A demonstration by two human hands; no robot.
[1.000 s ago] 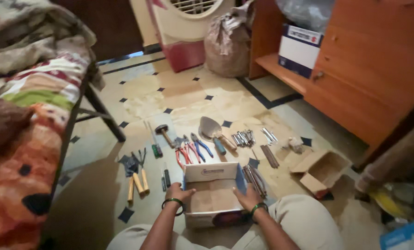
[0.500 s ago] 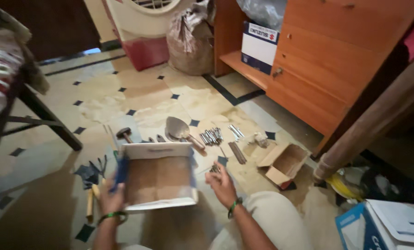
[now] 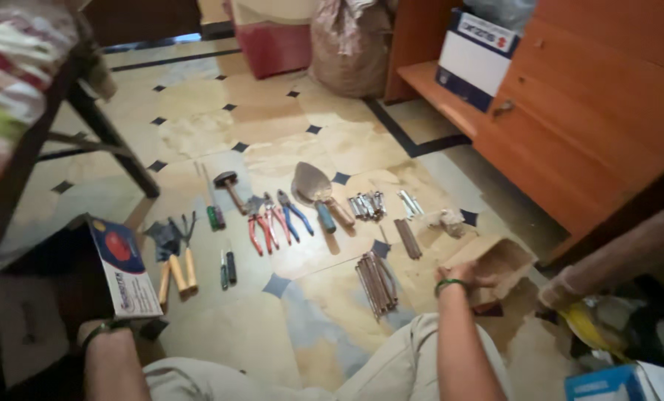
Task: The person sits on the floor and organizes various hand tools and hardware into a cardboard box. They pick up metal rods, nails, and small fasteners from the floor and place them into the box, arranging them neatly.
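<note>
My left hand (image 3: 96,331) is at the lower left, mostly hidden behind a large open cardboard box (image 3: 116,271) with a blue and red printed side, which it holds tilted beside my knee. My right hand (image 3: 462,275) reaches to the right and grips the edge of a small open cardboard box (image 3: 504,265) on the floor. Between the two lie rows of tools: a trowel (image 3: 313,183), red pliers (image 3: 260,227), blue pliers (image 3: 295,215), a hammer (image 3: 228,186), wooden-handled tools (image 3: 177,272) and a bundle of metal rods (image 3: 376,282).
A bed with bright blankets (image 3: 12,82) and a dark frame leg (image 3: 112,141) fills the left. An orange wooden cabinet (image 3: 592,96) stands at the right, with a white and blue box (image 3: 473,56) on its shelf. A sack (image 3: 347,44) sits at the back.
My left hand has swung the large box from in front of me down to my left side. My right hand has moved right to the small cardboard box. The tools behind it now show.
</note>
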